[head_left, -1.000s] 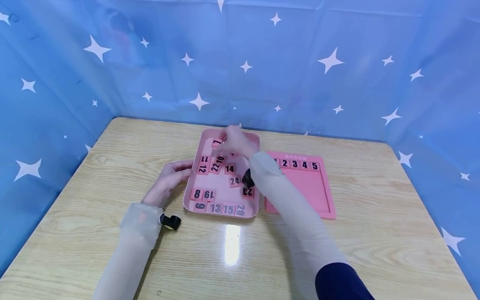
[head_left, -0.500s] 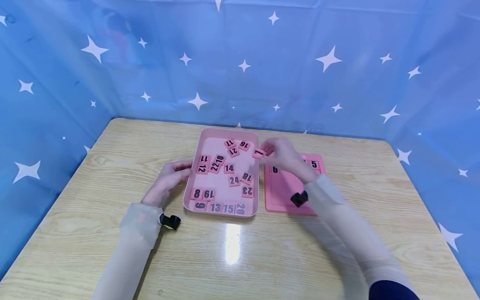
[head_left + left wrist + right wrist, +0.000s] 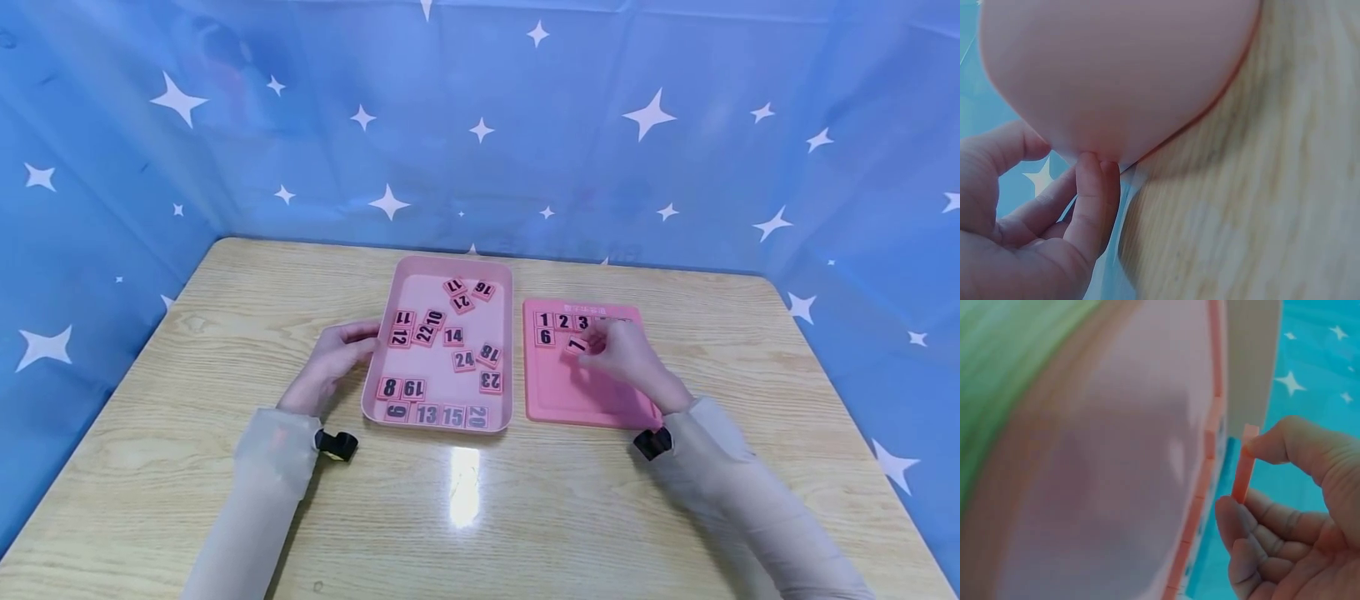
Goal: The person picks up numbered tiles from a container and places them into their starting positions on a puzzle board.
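My left hand (image 3: 330, 362) rests at the left wall of a shallow pink tray (image 3: 435, 373). In the left wrist view, its loosely bent fingers (image 3: 1088, 200) touch the tray's outer side. My right hand (image 3: 632, 358) pinches a pink number tile (image 3: 576, 345) marked 7 between thumb and fingers. The tile tilts just over the pink puzzle board (image 3: 592, 400), right of the 6 tile (image 3: 545, 337). Tiles 1, 2 and 3 show along the board's top row; my hand covers part of the tiles farther right. The right wrist view shows the pinched tile (image 3: 1245, 465) edge-on, apart from the board.
Several number tiles lie scattered in the tray, among them the 14 tile (image 3: 453, 337) and the 8 tile (image 3: 389, 388). Tray and board stand side by side on a wooden table (image 3: 375, 517). Behind hangs a blue curtain (image 3: 450, 75) with white stars.
My right hand took the 7 tile from the tray's far end and carried it right, over the board. The left hand has stayed at the tray's side.
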A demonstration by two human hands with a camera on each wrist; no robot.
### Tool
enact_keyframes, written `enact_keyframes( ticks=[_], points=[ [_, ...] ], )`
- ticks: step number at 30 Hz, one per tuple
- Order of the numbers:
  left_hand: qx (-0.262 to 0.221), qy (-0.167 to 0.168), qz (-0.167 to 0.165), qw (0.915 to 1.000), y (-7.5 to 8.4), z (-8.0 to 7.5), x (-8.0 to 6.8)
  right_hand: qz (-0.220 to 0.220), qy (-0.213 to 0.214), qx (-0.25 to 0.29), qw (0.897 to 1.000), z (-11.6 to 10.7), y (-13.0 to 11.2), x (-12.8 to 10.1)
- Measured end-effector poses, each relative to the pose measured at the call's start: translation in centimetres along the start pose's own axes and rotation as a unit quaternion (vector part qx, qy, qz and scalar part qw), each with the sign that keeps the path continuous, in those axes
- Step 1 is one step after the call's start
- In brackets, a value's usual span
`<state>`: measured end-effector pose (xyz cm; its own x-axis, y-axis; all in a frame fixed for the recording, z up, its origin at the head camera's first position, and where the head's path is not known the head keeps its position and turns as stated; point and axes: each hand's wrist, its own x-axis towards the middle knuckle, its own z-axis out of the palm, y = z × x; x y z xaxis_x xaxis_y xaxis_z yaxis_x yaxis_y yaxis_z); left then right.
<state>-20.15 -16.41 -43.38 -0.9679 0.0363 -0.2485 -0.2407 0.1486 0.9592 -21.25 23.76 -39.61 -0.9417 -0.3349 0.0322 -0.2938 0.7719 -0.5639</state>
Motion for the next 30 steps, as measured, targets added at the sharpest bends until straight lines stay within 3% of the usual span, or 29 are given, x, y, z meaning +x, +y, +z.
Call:
enact_keyframes(
  ticks=[5, 21, 30],
  points=[
    [0.002, 0.001, 0.000, 1.0000, -0.04, -0.01, -0.13, 0.023, -0.017, -0.030, 0.999, 0.56, 0.53, -0.14],
    [-0.002, 0.002, 0.004, 1.0000, -0.04, -0.03, -0.11, 0.050, -0.028, -0.052, 0.997, 0.78, 0.32, 0.14],
    [0.002, 0.002, 0.003, 1.0000, -0.09, -0.06, -0.11, 0.021, -0.061, -0.061, 0.996, 0.25, 0.45, 0.19]
  ],
)
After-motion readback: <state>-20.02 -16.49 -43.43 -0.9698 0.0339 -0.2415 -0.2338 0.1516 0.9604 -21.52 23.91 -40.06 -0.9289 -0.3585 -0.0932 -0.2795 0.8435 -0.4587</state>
